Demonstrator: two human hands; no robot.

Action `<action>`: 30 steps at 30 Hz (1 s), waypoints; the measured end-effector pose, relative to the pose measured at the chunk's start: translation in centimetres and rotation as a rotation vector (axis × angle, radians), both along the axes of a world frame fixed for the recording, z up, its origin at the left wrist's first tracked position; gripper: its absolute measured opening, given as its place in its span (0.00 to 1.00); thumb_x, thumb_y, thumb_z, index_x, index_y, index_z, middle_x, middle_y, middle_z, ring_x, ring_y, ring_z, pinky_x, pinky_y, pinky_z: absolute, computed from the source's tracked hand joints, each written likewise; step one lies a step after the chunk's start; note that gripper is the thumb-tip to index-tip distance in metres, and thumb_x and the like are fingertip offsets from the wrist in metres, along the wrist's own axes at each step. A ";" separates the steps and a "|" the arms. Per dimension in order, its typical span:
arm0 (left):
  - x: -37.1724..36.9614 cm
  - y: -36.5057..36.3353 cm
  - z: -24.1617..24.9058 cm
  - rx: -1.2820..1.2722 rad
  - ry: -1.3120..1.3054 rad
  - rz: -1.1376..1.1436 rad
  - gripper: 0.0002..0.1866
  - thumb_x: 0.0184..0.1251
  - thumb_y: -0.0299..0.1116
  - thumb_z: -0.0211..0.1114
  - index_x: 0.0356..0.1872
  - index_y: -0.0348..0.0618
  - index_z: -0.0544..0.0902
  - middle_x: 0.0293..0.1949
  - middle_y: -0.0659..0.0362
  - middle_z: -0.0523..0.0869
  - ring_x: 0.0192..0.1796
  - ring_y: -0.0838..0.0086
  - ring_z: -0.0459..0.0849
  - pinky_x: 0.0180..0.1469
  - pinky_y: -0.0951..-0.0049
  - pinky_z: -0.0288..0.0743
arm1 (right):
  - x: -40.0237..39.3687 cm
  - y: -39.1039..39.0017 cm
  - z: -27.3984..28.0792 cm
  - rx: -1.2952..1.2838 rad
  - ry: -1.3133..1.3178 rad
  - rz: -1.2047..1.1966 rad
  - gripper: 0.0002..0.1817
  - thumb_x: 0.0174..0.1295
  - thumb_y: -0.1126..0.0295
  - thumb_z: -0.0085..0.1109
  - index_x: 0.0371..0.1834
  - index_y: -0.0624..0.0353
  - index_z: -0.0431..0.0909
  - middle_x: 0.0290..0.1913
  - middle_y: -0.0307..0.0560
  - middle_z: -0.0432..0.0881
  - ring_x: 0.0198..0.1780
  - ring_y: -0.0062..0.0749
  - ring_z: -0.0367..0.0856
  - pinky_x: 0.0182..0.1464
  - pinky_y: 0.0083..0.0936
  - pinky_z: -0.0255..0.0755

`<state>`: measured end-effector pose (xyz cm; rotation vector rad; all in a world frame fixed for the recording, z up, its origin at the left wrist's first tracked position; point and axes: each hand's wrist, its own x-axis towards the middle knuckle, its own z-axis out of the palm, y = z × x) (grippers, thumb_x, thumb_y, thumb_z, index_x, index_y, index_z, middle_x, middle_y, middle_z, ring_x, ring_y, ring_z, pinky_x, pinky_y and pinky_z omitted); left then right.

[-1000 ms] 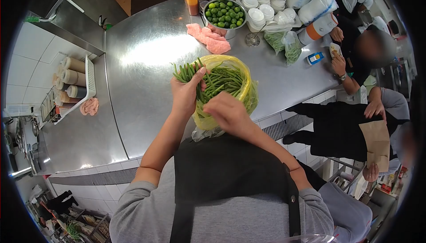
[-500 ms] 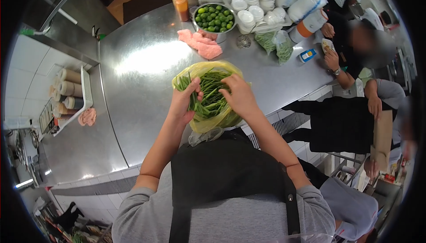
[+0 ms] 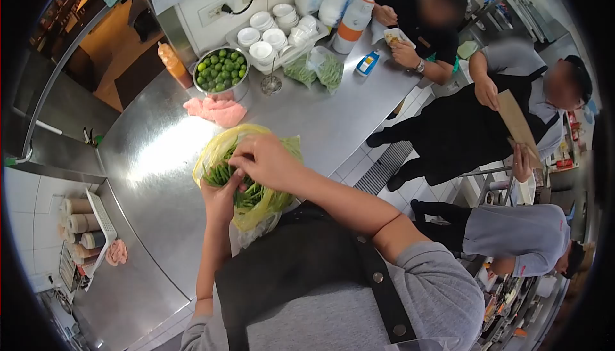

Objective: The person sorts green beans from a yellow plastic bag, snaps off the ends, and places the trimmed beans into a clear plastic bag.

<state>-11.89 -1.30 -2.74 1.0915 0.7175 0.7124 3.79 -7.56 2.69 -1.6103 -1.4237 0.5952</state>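
Observation:
A yellow plastic bag [image 3: 277,209], its mouth open, stands at the near edge of the steel counter and holds many long green beans [image 3: 251,198]. My left hand [image 3: 221,198] is closed around a bunch of the beans at the left side of the bag's mouth. Over the bag, my right hand [image 3: 266,159] has its fingers bent and pinched at the beans beside my left thumb. Its fingertips are partly hidden, so how many beans they grip does not show.
Behind the bag lie a pink cloth [image 3: 218,113] and a bowl of limes [image 3: 221,72], beside an orange sauce bottle [image 3: 173,66]. Stacked white cups [image 3: 261,50], bagged greens [image 3: 327,69] and a blue box [image 3: 368,63] are farther right. Co-workers stand to the right, one holding cardboard [image 3: 517,123].
My right hand has moved left across the bag to meet my left hand at the bunch, its fingers now pinched. The camera view has turned to the right.

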 end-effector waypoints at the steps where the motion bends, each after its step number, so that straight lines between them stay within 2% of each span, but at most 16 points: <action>1: 0.1 0.0 0.3 0.093 0.042 0.001 0.09 0.64 0.18 0.68 0.45 0.35 0.82 0.33 0.60 0.85 0.26 0.80 0.80 0.28 0.80 0.73 | 0.0 0.2 -0.2 0.011 0.062 -0.014 0.09 0.62 0.71 0.61 0.33 0.67 0.85 0.36 0.56 0.85 0.34 0.50 0.82 0.42 0.39 0.74; 2: 0.2 -0.1 0.4 0.140 0.057 0.030 0.06 0.65 0.20 0.69 0.42 0.34 0.83 0.30 0.61 0.84 0.25 0.81 0.79 0.27 0.80 0.73 | 0.1 0.3 -0.7 0.076 0.083 -0.011 0.08 0.61 0.71 0.62 0.34 0.67 0.85 0.33 0.56 0.84 0.35 0.50 0.81 0.41 0.39 0.73; 7: -0.4 -0.1 1.0 0.312 0.249 0.008 0.05 0.66 0.22 0.70 0.39 0.32 0.84 0.26 0.61 0.85 0.23 0.82 0.80 0.25 0.80 0.73 | 0.0 0.1 -2.3 0.129 -0.019 0.025 0.06 0.62 0.74 0.60 0.35 0.67 0.83 0.34 0.54 0.83 0.39 0.49 0.81 0.43 0.39 0.74; 10: -0.3 -0.4 1.4 0.292 0.342 -0.047 0.05 0.66 0.21 0.70 0.39 0.32 0.84 0.26 0.60 0.86 0.23 0.82 0.80 0.25 0.81 0.73 | -0.5 0.0 -3.5 0.194 -0.155 0.001 0.05 0.62 0.75 0.60 0.35 0.66 0.82 0.34 0.53 0.81 0.41 0.49 0.80 0.45 0.39 0.74; 15: 0.3 -1.0 2.3 0.030 0.141 0.027 0.04 0.66 0.22 0.68 0.39 0.31 0.83 0.28 0.54 0.88 0.21 0.83 0.78 0.23 0.81 0.72 | 2.2 1.5 -7.7 0.309 -0.378 -0.153 0.04 0.59 0.76 0.61 0.35 0.66 0.82 0.35 0.52 0.80 0.41 0.48 0.80 0.45 0.40 0.75; 16: 0.5 -1.1 2.7 -0.028 0.088 0.053 0.07 0.67 0.23 0.67 0.43 0.32 0.82 0.31 0.52 0.89 0.21 0.82 0.77 0.23 0.82 0.70 | 3.0 1.2 -7.3 0.198 -0.346 -0.147 0.04 0.58 0.78 0.61 0.35 0.66 0.81 0.35 0.52 0.80 0.39 0.48 0.80 0.45 0.38 0.75; 17: 0.5 -0.8 2.6 -0.028 0.097 0.067 0.07 0.67 0.23 0.67 0.43 0.32 0.82 0.31 0.52 0.89 0.21 0.82 0.77 0.23 0.82 0.70 | 3.6 0.8 -6.9 0.086 -0.311 -0.133 0.04 0.58 0.79 0.60 0.35 0.66 0.81 0.35 0.51 0.80 0.37 0.47 0.81 0.44 0.36 0.76; 18: 0.2 -0.4 2.4 -0.137 0.002 0.054 0.08 0.67 0.23 0.67 0.45 0.33 0.81 0.33 0.50 0.89 0.21 0.82 0.77 0.23 0.82 0.70 | 4.0 0.6 -6.9 0.087 -0.296 -0.113 0.04 0.58 0.79 0.60 0.35 0.66 0.81 0.35 0.51 0.80 0.37 0.47 0.81 0.44 0.36 0.76; 20: -0.4 0.6 1.9 -0.276 -0.140 0.047 0.09 0.69 0.26 0.65 0.46 0.34 0.81 0.37 0.48 0.90 0.22 0.81 0.77 0.25 0.83 0.71 | 4.3 0.2 -7.0 -0.094 -0.143 0.044 0.06 0.58 0.79 0.58 0.37 0.65 0.82 0.38 0.52 0.82 0.42 0.47 0.83 0.48 0.35 0.79; 21: -0.5 0.9 1.7 -0.272 -0.123 0.081 0.09 0.69 0.26 0.65 0.46 0.34 0.81 0.37 0.48 0.90 0.22 0.81 0.77 0.25 0.83 0.71 | 4.0 0.0 -6.8 -0.090 -0.123 0.077 0.06 0.58 0.79 0.58 0.37 0.65 0.82 0.38 0.52 0.82 0.42 0.47 0.83 0.48 0.35 0.79; 23: -0.4 1.3 1.4 -0.230 -0.156 0.093 0.09 0.69 0.26 0.65 0.47 0.36 0.82 0.39 0.48 0.90 0.23 0.82 0.76 0.25 0.82 0.72 | 3.5 -0.5 -6.1 -0.084 0.186 0.124 0.12 0.61 0.76 0.58 0.47 0.62 0.85 0.43 0.51 0.85 0.45 0.38 0.85 0.49 0.28 0.78; 24: -0.4 1.4 1.5 -0.227 -0.140 0.126 0.09 0.69 0.26 0.65 0.47 0.36 0.82 0.39 0.48 0.90 0.23 0.82 0.76 0.25 0.82 0.72 | 3.3 -0.7 -6.0 -0.086 0.205 0.156 0.12 0.61 0.76 0.58 0.47 0.62 0.85 0.43 0.51 0.85 0.45 0.38 0.85 0.49 0.28 0.78; 26: -0.5 1.6 1.7 -0.236 -0.234 0.105 0.09 0.70 0.25 0.65 0.48 0.35 0.82 0.41 0.46 0.90 0.25 0.81 0.79 0.28 0.83 0.73 | 2.9 -1.0 -5.8 -0.179 0.398 0.155 0.15 0.67 0.72 0.59 0.56 0.62 0.83 0.48 0.48 0.86 0.48 0.29 0.84 0.52 0.25 0.77; 27: -0.8 1.8 1.5 -0.235 -0.227 0.122 0.09 0.70 0.25 0.65 0.48 0.35 0.82 0.41 0.46 0.90 0.25 0.81 0.79 0.28 0.83 0.73 | 2.4 -1.0 -5.3 -0.184 0.406 0.171 0.15 0.67 0.72 0.59 0.56 0.62 0.83 0.48 0.48 0.86 0.48 0.29 0.84 0.52 0.25 0.77; 29: -0.9 1.9 1.3 -0.222 -0.296 0.089 0.09 0.70 0.25 0.65 0.48 0.35 0.82 0.42 0.46 0.90 0.25 0.81 0.80 0.28 0.83 0.74 | 1.8 -1.5 -4.1 -0.246 0.755 0.236 0.17 0.72 0.67 0.58 0.59 0.63 0.81 0.48 0.44 0.86 0.48 0.25 0.83 0.52 0.24 0.76; 30: -1.0 1.9 1.2 -0.225 -0.297 0.089 0.09 0.70 0.25 0.65 0.48 0.35 0.82 0.42 0.46 0.90 0.25 0.81 0.80 0.28 0.83 0.74 | 1.6 -1.7 -3.9 -0.282 0.730 0.282 0.18 0.74 0.64 0.56 0.59 0.65 0.81 0.47 0.42 0.85 0.47 0.24 0.82 0.53 0.25 0.75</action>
